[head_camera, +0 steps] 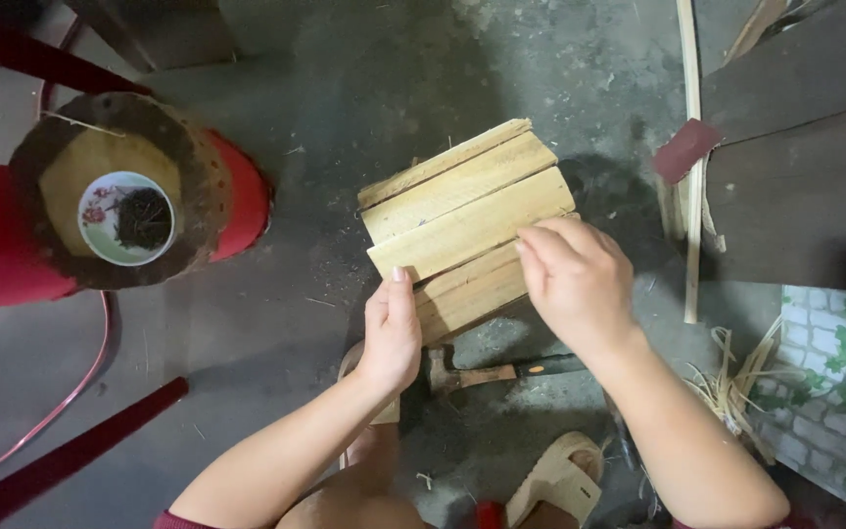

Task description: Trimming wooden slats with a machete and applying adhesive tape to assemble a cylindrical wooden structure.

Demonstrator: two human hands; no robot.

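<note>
1. Head view looks straight down on a slatted wooden box (462, 220), held above the concrete floor (345, 88), roughly centre of the scene.
2. Left hand (392, 333) props the box's near left corner, thumb flat up the slat, fingers curled underneath, seemingly to steady it.
3. Right hand (573, 279) grips the box's near right edge, fingers closed together over the top slat, so the box stays tilted toward the person.
4. Below the box, a hammer (472, 374) lies on the floor within easy reach.
5. Left of the box, a bowl (126, 217) of dark bits sits on a round stand (198, 186).
6. Right of the box, thin bamboo strips (692, 176) lean near dark boards (805, 186).
</note>
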